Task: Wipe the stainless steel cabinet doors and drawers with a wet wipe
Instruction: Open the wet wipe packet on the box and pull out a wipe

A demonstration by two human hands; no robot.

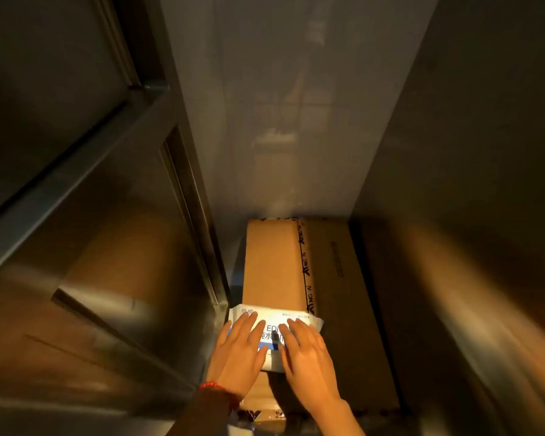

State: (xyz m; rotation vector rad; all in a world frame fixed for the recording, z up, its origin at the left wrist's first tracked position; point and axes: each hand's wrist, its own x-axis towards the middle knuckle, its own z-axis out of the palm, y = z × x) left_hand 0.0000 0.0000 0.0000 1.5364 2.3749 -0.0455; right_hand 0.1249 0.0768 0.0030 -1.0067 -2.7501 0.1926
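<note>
A white and blue pack of wet wipes [272,325] lies on a brown cardboard box [274,262] down between steel cabinet walls. My left hand [239,354] rests flat on the pack's left half, fingers spread. My right hand [309,357] rests flat on its right half, fingers also apart. Neither hand is curled around the pack. A stainless steel cabinet front [76,136] with door and drawer edges rises on the left.
A steel panel [280,105] stands straight ahead behind the box, and another dark steel wall [469,184] closes the right side. A second, darker cardboard flap [343,278] lies to the right of the box. The gap is narrow and dimly lit.
</note>
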